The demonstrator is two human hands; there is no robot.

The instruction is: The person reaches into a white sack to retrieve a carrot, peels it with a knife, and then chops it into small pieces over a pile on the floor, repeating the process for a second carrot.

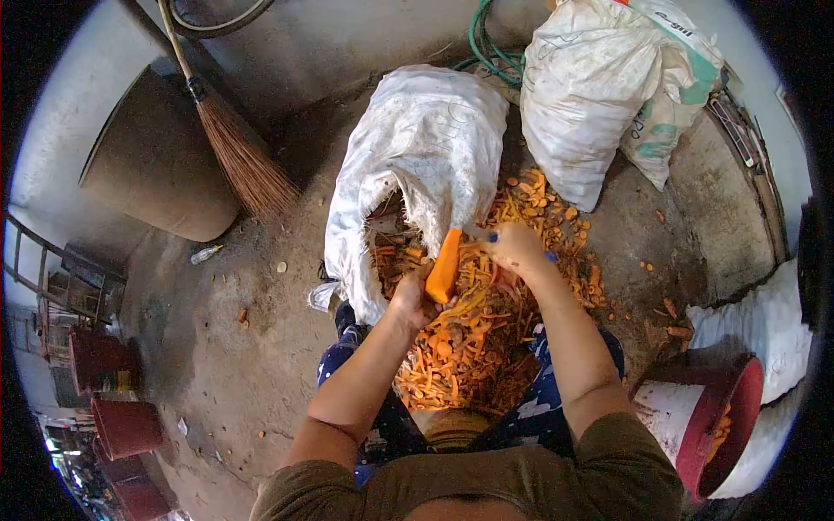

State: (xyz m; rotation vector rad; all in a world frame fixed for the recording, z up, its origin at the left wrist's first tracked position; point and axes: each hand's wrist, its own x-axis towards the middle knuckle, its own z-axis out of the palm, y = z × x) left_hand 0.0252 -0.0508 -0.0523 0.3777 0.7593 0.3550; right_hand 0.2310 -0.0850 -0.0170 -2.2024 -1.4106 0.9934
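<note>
Carrot [444,265] is pretty much dead centre, held up off the floor [252,365] and tilted just a little off upright, right in front of the mouth of the open sack [426,139]. The left hand [412,300] has it by the lower end, fingers curled tight around it. The right hand [514,247] sits just beside the carrot's top end and is closed around a small tool [493,236]. All I can see of the tool is a blue bit poking out near the fingers and another blue bit on the far side of the hand, so I can't tell if it's a peeler or a knife.

Underneath both hands there's a big heap of peelings [465,356], orange strips piled on the floor between the person's knees. Further up, the heap runs into a scatter of chunkier orange bits [547,208] lying between the two sacks.

The open sack is white, grubby and slumped on the floor, with its mouth facing the person and some orange stuff showing inside. A second sack [599,95] sits just to its right, full and bulging. A green hose [486,39] is coiled behind them.

Off to the left, a broom [248,165] leans by a big brown drum [156,165], and a few red pots [126,425] sit near the edge of the view. Down at the lower right there's a red bucket [740,395], tipped toward the camera, with a few orange pieces inside.
</note>
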